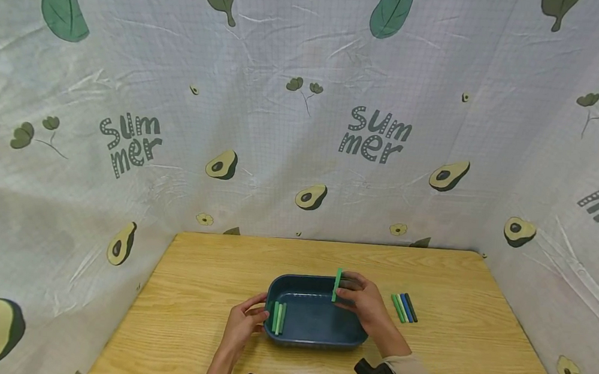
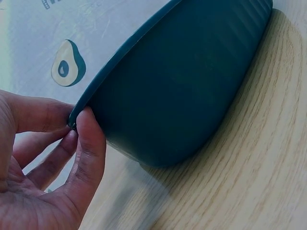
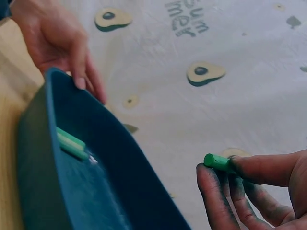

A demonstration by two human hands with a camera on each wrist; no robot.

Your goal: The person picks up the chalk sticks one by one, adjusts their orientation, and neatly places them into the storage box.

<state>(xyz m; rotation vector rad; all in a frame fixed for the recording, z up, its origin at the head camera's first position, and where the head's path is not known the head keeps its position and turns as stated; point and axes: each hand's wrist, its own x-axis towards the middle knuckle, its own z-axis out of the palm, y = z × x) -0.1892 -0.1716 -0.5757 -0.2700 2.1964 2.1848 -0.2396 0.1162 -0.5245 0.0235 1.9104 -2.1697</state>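
Observation:
My right hand (image 1: 366, 305) pinches a green pastel stick (image 1: 336, 285) between thumb and fingers, over the right part of a dark blue plastic tray (image 1: 317, 344). In the right wrist view the stick's round end (image 3: 209, 160) pokes out past the fingertips, which are smudged dark. My left hand (image 1: 243, 323) grips the tray's left rim; the left wrist view shows thumb and fingers pinching that rim (image 2: 79, 108). Inside the tray, at its left end, several green pastel sticks (image 1: 278, 318) lie side by side.
Right of the tray, a row of several pastel sticks (image 1: 404, 308) in green, light green, blue and a dark colour lies on the wooden table (image 1: 205, 262). A patterned plastic sheet (image 1: 260, 147) hangs behind the table and along its sides.

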